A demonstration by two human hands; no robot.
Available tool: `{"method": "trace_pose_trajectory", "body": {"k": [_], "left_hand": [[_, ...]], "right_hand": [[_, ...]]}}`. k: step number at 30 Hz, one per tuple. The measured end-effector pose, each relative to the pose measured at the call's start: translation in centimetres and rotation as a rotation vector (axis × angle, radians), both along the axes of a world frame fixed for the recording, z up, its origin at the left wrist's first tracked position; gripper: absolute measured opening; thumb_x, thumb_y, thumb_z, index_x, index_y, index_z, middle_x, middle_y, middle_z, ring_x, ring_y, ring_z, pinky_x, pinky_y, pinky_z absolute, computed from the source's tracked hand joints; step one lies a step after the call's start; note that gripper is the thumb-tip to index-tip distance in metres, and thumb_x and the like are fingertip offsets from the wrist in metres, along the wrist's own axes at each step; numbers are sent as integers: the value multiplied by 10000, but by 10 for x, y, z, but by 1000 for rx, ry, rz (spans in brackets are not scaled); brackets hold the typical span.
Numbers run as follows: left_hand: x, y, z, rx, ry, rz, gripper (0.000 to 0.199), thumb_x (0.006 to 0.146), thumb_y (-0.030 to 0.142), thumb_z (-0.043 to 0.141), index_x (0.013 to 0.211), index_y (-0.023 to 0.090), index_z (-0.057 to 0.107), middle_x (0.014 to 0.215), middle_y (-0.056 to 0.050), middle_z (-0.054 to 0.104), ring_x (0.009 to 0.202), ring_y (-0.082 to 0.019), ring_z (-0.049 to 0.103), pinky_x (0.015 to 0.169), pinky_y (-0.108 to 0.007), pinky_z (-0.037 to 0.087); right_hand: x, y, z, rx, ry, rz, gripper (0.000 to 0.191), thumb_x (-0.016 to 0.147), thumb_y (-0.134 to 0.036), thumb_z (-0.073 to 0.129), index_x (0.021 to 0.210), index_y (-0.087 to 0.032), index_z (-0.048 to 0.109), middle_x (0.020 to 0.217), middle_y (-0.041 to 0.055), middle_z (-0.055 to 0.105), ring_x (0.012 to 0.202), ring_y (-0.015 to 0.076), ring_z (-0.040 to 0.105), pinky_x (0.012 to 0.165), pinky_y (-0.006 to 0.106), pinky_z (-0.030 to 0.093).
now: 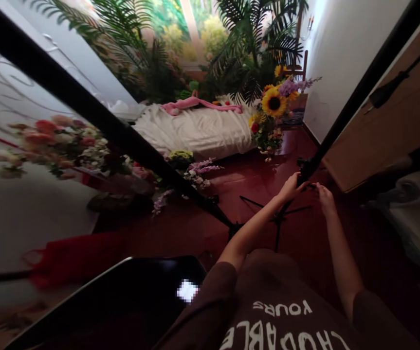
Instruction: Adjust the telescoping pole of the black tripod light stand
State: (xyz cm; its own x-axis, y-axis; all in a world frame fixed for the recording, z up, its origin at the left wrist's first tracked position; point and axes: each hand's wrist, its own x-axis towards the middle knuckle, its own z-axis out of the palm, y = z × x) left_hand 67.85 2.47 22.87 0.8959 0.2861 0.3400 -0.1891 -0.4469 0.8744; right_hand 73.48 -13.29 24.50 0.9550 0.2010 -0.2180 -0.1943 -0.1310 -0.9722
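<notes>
A black light stand (pixel 337 124) slants from the upper right down to spread tripod legs (pixel 277 221) on the floor. My left hand (pixel 290 187) is closed around its pole, just below a dark collar (pixel 305 167). On the pole's other side my right hand (pixel 325 198) has its fingers bent, with the fingertips at a small dark knob (pixel 310 185) beside the pole. The exact hold on that knob is dim and partly hidden.
Another black pole (pixel 151 158) crosses on the left. Behind stands a bench with white cloth (pixel 195 129) and a pink plush toy (pixel 184 103). Flowers (pixel 273 102), a dark glossy panel (pixel 122 296), a red bag (pixel 67 257) and a wooden board (pixel 370 141) surround the dark red floor.
</notes>
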Motion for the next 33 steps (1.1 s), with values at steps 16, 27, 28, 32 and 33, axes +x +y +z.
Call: {"method": "trace_pose_trajectory", "body": {"k": [16,27,28,32,33], "left_hand": [[18,-21,-20,-24,12,95,376,939,412,527,1196,138,511,1126,-181,658,1030,-264,669,878,-353,518],[15,-20,-17,-18,2,86,375,943,405,516,1219,152,497,1081,-156,672,974,-232,678,848,-327,520],[15,-20,-17,-18,3,86,374,942,395,518,1225,153,496,1086,-158,673,978,-234,678,850,-329,521],[16,-18,-20,-14,10,70,364,927,327,520,1242,146,497,1113,-171,669,1041,-256,669,899,-367,526],[16,-17,-21,-14,3,63,364,920,306,519,1247,146,495,1122,-170,667,1061,-258,662,917,-377,524]], "right_hand": [[0,3,16,133,188,240,399,651,-551,764,733,-178,648,643,-17,660,463,58,460,412,174,303],[3,-7,16,-137,-554,59,121,749,-285,682,802,-239,780,1002,59,725,966,199,658,878,330,532],[0,-4,18,-107,-571,62,162,778,-314,660,854,-244,786,1042,62,727,1017,203,656,913,338,529],[-10,16,27,-66,-560,100,385,758,-459,718,1055,-217,752,1117,93,725,1006,220,681,902,358,551],[-12,21,29,-87,-558,94,444,719,-476,758,1069,-204,743,1113,106,725,972,226,691,879,359,558]]}}
